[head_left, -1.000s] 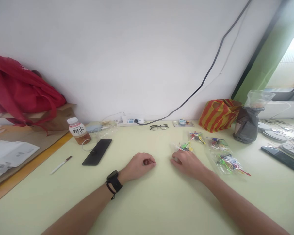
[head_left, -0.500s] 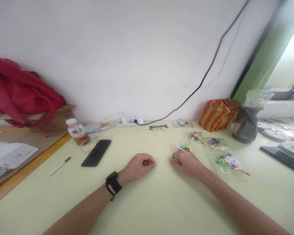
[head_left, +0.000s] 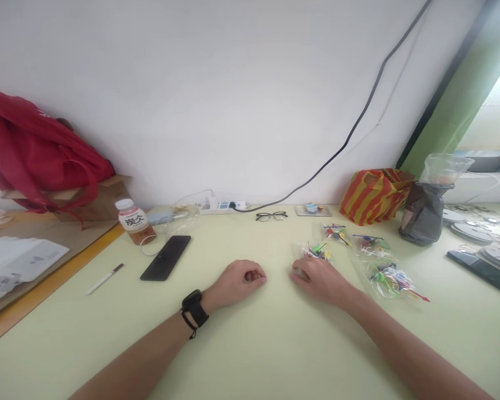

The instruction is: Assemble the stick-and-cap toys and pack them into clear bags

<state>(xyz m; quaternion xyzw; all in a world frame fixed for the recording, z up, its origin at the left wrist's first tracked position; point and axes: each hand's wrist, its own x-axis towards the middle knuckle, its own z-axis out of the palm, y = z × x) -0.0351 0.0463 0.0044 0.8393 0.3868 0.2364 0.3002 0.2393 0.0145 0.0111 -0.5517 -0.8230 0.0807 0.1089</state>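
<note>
My left hand (head_left: 237, 279) rests on the pale green table (head_left: 250, 344), its fingers curled in to the thumb around a hollow where nothing shows. A black watch (head_left: 195, 306) is on that wrist. Across a short gap lies my right hand (head_left: 316, 279), also closed loosely, with no object visible between thumb and fingers. Just beyond its knuckles is a clear bag of small colourful plastic pieces (head_left: 318, 251), which the hand partly covers. Further right are similar bags, one (head_left: 394, 279) holding a red arrow-tipped piece.
To the left lie a black phone (head_left: 165, 258), a pen (head_left: 105, 279) and a drink bottle (head_left: 135, 222). Glasses (head_left: 271, 216) and a power strip (head_left: 223, 207) sit by the wall. A striped bag (head_left: 375, 197), a grey bag (head_left: 424, 214) and a dark phone (head_left: 483, 274) stand or lie at right.
The view has shifted slightly, so the background things sit a little further right. Both hands keep the same pose and place on the table.
</note>
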